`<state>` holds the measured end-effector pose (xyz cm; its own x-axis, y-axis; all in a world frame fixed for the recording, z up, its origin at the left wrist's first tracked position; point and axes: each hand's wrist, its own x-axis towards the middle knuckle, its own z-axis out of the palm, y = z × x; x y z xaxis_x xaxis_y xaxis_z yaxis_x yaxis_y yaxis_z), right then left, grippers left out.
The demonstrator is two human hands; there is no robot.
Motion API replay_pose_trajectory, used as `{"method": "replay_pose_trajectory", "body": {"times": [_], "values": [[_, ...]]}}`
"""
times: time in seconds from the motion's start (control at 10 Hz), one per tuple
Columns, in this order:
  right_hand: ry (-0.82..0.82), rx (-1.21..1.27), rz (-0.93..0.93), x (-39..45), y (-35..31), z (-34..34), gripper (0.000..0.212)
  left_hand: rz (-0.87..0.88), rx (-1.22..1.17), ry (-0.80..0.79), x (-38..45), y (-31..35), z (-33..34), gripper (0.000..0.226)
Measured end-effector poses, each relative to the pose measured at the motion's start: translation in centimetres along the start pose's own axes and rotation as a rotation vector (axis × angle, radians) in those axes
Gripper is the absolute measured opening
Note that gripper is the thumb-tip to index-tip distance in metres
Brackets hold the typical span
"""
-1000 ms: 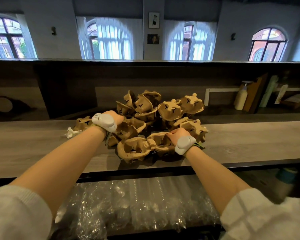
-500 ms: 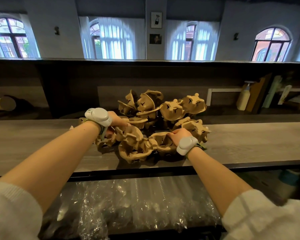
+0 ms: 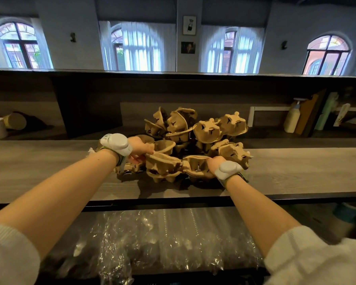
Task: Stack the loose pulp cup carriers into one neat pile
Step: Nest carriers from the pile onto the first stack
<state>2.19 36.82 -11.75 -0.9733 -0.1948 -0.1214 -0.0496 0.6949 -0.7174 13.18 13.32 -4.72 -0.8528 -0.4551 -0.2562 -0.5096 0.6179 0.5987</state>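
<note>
Room: Arched windows (image 3: 138, 48) line a pale far wall, with a dark raised ledge (image 3: 173, 76) running across below them.
Table: grey wood-grain table (image 3: 296, 171) spanning the view; its near edge sits above a lower shelf of crinkled clear plastic wrap (image 3: 152, 239).
Right end: a pump bottle (image 3: 292, 119) and upright boards stand well apart from the work, by the far right corner.
Carriers: the loose pulp cup carriers (image 3: 193, 128) lie in a jumble at mid-table, some tipped on edge toward the far edge, none nested into a pile yet.
Front carrier: one carrier (image 3: 162, 166) sits nearest the near edge, stretched between both hands.
Left hand: the left hand (image 3: 139, 150) grips the front carrier's left rim, fingers curled under it; a pale wrist device (image 3: 116, 142) is strapped behind it.
Right hand: the right hand (image 3: 215, 164) grips the right end, fingers curled into a cup well; it wears a like device.
Change: a second ago the left hand rested further left, on a carrier beside a scrap of white paper; it has since come inward and lifted the front carrier's left rim. The right hand has hardly moved.
Meaning: with both ends now held, this carrier looks ready to be pulled free as the pile's base; stacking itself has not begun.
</note>
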Motion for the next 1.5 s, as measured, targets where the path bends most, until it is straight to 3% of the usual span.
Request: {"method": "replay_pose_trajectory", "body": {"times": [0.2,0.3,0.4,0.5,0.6,0.7,0.8,1.1,1.3,1.5], "values": [[-0.083,0.136,0.030,0.3,0.3,0.1,0.042,0.066,-0.079,0.076,0.0,-1.2,1.8,0.018],[-0.085,-0.085,0.032,1.6,1.1,0.3,0.035,0.124,-0.053,0.196,0.0,-2.2,2.1,0.021],[-0.105,0.149,0.050,0.1,0.4,0.0,0.027,0.168,0.016,0.279,-0.5,-2.2,2.7,0.028],[-0.100,0.265,0.062,-2.1,0.0,-0.3,0.041,0.169,0.096,0.235,-0.8,-2.2,3.4,0.021],[-0.101,0.309,0.070,-1.3,0.0,-0.2,0.046,0.221,0.254,0.202,-0.7,-2.5,3.8,0.027],[-0.140,0.383,0.211,-0.7,-0.1,-0.4,0.042,0.311,0.373,0.178,-0.8,-3.0,3.9,0.029],[-0.155,0.375,0.219,0.8,0.2,-0.4,0.046,0.370,0.448,0.222,-0.7,-3.3,3.5,0.034],[-0.124,0.385,0.187,2.7,0.2,0.0,0.058,0.225,0.360,0.481,2.9,-3.1,0.5,0.028],[-0.067,0.405,0.077,3.8,0.6,0.5,0.051,-0.057,0.303,0.409,7.3,-3.5,-1.8,0.047],[-0.075,0.401,0.063,4.2,1.0,0.7,0.048,-0.087,0.260,0.374,10.1,-2.3,-2.6,0.064]]}}
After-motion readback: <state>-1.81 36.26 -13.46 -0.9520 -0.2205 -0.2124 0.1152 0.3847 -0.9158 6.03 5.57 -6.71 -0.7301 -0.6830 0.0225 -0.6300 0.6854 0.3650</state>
